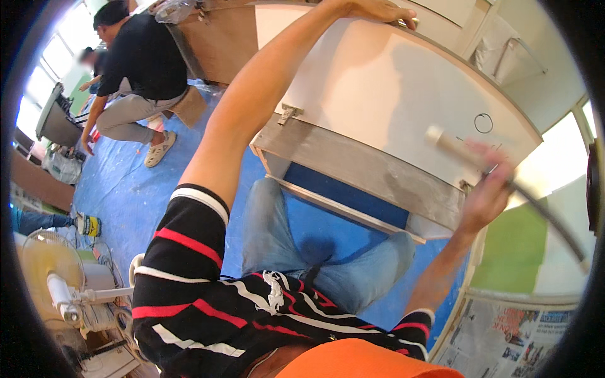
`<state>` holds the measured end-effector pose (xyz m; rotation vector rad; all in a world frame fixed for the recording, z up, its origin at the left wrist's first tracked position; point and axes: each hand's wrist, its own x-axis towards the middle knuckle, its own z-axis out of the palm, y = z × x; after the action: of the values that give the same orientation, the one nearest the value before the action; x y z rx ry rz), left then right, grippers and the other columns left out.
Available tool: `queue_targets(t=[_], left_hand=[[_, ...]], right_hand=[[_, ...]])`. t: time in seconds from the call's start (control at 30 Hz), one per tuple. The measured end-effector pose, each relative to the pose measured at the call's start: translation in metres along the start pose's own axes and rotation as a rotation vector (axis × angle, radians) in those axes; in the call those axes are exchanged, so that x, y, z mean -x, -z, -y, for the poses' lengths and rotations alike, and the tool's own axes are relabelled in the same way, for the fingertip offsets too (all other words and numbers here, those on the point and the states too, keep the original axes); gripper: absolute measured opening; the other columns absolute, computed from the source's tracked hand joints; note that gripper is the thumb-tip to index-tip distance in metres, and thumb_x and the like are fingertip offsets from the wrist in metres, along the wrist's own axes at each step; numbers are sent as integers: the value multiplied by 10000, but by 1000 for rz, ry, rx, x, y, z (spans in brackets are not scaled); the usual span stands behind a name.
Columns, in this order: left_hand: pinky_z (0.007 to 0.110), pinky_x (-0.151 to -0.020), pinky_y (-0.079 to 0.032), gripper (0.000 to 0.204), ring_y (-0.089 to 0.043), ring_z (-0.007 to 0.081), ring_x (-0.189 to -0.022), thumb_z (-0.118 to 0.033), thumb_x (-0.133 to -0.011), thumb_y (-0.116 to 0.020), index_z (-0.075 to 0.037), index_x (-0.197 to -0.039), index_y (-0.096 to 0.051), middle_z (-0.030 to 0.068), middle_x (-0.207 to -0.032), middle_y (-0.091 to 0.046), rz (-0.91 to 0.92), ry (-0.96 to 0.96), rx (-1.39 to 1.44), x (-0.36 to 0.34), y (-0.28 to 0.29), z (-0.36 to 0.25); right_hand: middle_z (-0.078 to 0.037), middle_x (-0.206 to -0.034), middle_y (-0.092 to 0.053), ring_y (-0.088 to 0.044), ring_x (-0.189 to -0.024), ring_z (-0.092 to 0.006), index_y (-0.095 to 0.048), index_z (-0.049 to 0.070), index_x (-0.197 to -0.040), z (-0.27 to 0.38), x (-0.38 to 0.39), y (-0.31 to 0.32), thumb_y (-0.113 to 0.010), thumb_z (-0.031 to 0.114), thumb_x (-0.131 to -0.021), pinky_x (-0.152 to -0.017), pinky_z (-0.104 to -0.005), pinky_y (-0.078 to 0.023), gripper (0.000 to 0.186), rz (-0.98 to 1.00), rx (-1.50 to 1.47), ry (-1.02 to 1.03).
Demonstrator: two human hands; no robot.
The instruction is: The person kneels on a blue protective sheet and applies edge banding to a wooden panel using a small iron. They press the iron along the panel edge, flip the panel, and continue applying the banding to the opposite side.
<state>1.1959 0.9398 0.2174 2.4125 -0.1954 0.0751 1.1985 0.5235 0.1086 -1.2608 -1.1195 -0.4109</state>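
A large white panel (391, 82) stands tilted in front of me, with a hand-drawn circle near its right end. Metal hinges, one of them the left hinge (288, 114), sit along its near edge, where it meets a cabinet frame (359, 167). My left arm reaches across to the panel's far edge, and my left hand (378, 9) is closed over that edge; a small shiny bit shows under the fingers. Over the panel's right end, my right hand (493, 192) grips a long blurred tool (463, 150) with a pale cylindrical end and a thin dark shaft.
Blue sheeting (126, 195) covers the floor. A person (142, 63) in a black shirt squats at the left beside a brown cabinet (220, 44); another person is farther back. A fan (60, 283) stands at lower left. Newspaper (504, 340) lies at lower right, near a green-and-white surface (513, 252).
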Motion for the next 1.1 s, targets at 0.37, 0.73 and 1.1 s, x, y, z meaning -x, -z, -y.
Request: queue_targets(t=[0.37,0.73,1.1], left_hand=[[380,-1020,-454,730,-568,222,-1104,-631,-1070,-338,-35,-1427,-563,134,-1312,-607,-61,-39,174,4,5,8],[404,-993,-466,719,-577,245,-1087,-626,-1076,-303,-39,-1396,-566,158,-1239,-620,-79,-39,151,2,6,10],[408,-1058,-442,715,-570,272,-1180,-577,-1088,-287,7,-1413,-542,182,-1361,-593,-87,-9,113,-13,3,20]], right_hand=[[-110,-881,-687,-697,-848,-233,-628,10,-997,29,-231,-80,-432,430,-1092,-673,-377,-612,473,164,106,159],[-119,-887,-662,-709,-793,-245,-580,6,-1071,9,-238,-109,-437,457,-1083,-610,-376,-630,473,376,126,-81],[-130,-920,-677,-709,-806,-245,-576,13,-1105,5,-241,-81,-420,472,-1079,-628,-428,-647,486,389,214,-197]])
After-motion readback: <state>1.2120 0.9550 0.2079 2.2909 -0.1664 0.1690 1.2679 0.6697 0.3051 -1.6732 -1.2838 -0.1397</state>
